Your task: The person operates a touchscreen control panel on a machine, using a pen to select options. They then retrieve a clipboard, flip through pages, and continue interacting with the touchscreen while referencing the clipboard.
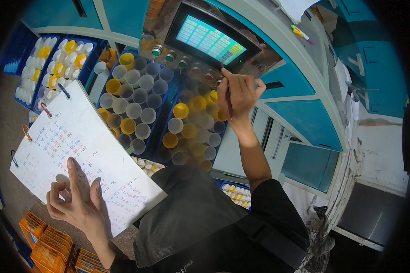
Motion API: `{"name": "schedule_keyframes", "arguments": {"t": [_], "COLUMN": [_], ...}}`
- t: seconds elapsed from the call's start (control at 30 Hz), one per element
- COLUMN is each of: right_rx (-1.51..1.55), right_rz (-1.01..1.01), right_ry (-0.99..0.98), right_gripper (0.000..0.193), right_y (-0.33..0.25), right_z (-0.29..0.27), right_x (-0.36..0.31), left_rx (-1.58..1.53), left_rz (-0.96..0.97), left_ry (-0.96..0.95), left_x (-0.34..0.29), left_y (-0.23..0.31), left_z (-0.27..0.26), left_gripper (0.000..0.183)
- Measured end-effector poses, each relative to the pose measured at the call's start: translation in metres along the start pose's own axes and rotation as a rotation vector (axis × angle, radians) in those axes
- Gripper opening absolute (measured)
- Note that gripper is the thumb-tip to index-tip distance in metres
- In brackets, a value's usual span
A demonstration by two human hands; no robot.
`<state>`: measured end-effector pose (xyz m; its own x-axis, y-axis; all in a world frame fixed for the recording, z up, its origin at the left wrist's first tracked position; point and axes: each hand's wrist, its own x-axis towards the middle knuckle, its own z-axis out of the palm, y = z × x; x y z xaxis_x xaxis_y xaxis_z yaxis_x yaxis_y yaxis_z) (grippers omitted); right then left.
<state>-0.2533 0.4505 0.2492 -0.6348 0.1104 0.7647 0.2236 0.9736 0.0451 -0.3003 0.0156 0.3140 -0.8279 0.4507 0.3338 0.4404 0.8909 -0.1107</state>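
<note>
A ring-bound notebook point(123, 175) with handwritten pages tilts at the left, its lower right corner by my dark-clothed leg. My left hand point(77, 195) rests on the page, index finger stretched along the written lines, thumb apart and the other fingers bent; nothing is in it. Further right, my right hand point(239, 95) is raised to a machine's control panel. It grips a slim dark red pen point(229, 107), one end pointing up to the lower edge of the lit touchscreen point(212, 41). I cannot tell whether the pen touches the screen.
Below the screen sit green push buttons point(170, 56) and red ones point(208, 77). Blue crates point(163, 116) of white and yellow tubes stand below the panel. More filled blue crates point(37, 73) lie at far left, orange baskets point(52, 248) at lower left. A marker point(299, 32) lies on the machine's ledge.
</note>
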Motion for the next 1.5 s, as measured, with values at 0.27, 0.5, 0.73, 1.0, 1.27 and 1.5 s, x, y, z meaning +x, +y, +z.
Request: {"name": "schedule_keyframes", "arguments": {"t": [0.27,0.5,0.73,1.0,1.27,1.5], "right_rx": [-0.002,0.043,0.005,0.035,0.014,0.023], "right_rz": [-0.095,-0.021,-0.001,-0.051,-0.037,-0.044], "right_ry": [0.003,0.018,0.013,0.051,0.020,-0.010], "right_gripper": [0.025,0.019,0.017,0.016,0.015,0.016], "right_y": [-0.016,-0.013,-0.008,-0.011,-0.007,-0.006], "right_z": [0.027,0.020,0.010,0.011,0.016,0.015], "right_x": [0.035,0.021,0.022,0.041,0.027,0.019], "left_rx": [-0.001,-0.017,-0.021,-0.025,-0.023,-0.032], "left_rz": [-0.008,-0.023,-0.006,-0.005,-0.004,-0.017], "left_ry": [0.011,-0.007,0.007,0.017,0.011,-0.013], "left_x": [0.000,-0.002,0.000,0.002,0.001,0.001], "left_y": [0.001,0.001,0.001,0.002,0.002,0.003], "left_z": [-0.001,-0.002,-0.001,-0.002,-0.002,-0.002], "left_gripper": [0.069,0.068,0.071,0.073,0.074,0.073]}}
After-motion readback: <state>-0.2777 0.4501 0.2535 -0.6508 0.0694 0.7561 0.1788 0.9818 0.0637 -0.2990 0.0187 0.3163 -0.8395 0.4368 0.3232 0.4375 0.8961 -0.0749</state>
